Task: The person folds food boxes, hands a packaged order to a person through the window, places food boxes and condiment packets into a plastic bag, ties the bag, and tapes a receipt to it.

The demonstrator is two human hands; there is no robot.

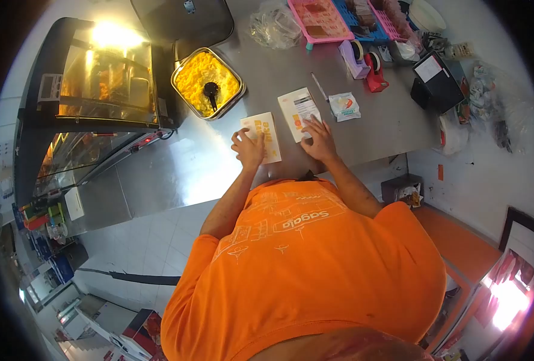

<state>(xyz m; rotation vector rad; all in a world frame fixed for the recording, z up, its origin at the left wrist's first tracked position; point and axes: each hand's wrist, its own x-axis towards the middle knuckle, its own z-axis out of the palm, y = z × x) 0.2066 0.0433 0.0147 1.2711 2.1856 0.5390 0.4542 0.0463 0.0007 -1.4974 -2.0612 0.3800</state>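
Note:
Both of my hands are at the steel counter (213, 162), each at a small white carton. Yellow print marks the left carton (269, 139); my left hand (250, 149) is at its left side, thumb side touching it, fingers bent and apart. The right carton (290, 107) carries a white printed label (305, 108) and orange print. My right hand (319, 141) rests on its lower right part, fingers spread over the label's lower end and thumb near the bottom edge. A small white packet (344, 106) and a pen (319, 86) lie just beyond that hand.
A metal tray of yellow food (202, 75) holds a black scoop (210, 92). To the left stands a lit glass display warmer (107, 90). Tape dispensers (375, 72), pink and blue baskets (318, 21), a plastic bag (274, 25) and a black device (438, 84) are at the back and right.

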